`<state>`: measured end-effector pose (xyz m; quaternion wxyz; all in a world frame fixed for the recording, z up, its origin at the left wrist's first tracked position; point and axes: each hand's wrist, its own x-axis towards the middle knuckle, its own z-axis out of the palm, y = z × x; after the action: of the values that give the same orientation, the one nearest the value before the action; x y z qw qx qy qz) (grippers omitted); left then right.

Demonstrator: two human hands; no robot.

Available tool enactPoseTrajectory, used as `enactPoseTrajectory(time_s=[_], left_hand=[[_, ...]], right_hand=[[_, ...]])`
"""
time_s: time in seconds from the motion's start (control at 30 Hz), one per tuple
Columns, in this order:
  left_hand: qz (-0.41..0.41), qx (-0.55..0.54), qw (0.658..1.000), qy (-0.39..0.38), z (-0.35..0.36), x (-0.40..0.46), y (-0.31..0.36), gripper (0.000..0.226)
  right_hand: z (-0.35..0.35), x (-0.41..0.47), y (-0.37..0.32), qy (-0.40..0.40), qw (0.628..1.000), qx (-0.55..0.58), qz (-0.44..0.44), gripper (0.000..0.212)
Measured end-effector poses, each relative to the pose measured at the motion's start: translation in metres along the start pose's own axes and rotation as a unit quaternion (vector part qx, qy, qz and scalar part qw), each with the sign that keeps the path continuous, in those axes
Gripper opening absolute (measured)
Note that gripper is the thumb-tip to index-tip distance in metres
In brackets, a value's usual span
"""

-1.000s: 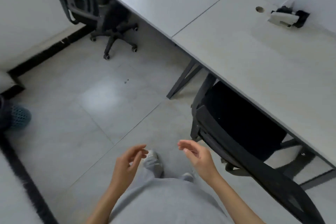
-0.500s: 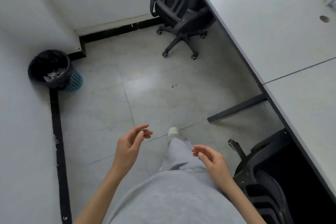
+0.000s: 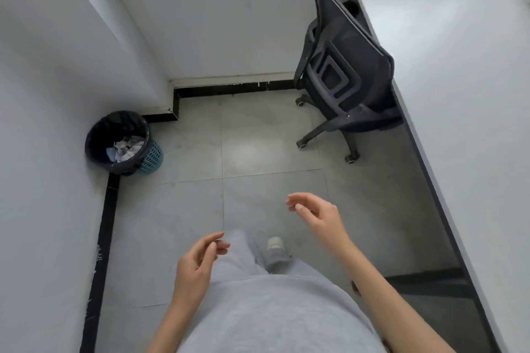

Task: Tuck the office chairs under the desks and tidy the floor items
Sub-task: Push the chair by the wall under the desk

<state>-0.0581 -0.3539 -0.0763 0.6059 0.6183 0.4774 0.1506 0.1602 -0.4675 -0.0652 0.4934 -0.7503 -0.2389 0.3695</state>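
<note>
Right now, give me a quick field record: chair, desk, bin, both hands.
chair: black office chair at the far end of the desk, seat partly under it, back and wheels out on the floor
desk: white top along the right side
bin: black-lined wastebasket by the left wall, paper scraps inside
left hand: empty, fingers loosely curled
right hand: empty, fingers loosely curled

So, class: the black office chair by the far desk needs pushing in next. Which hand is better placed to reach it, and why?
Probably the right hand: it is open, empty, and on the same side as the chair and desk. The left hand hangs lower, towards the bin.
</note>
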Motion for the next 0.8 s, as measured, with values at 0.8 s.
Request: enactPoseTrajectory(time_s=[0.8], left_hand=[[0.265, 0.213, 0.897, -0.281, 0.089, 0.507, 0.31, 0.02]], right_hand=[[-0.05, 0.334, -0.118, 0.328, 0.943, -0.009, 0.051, 0.033]])
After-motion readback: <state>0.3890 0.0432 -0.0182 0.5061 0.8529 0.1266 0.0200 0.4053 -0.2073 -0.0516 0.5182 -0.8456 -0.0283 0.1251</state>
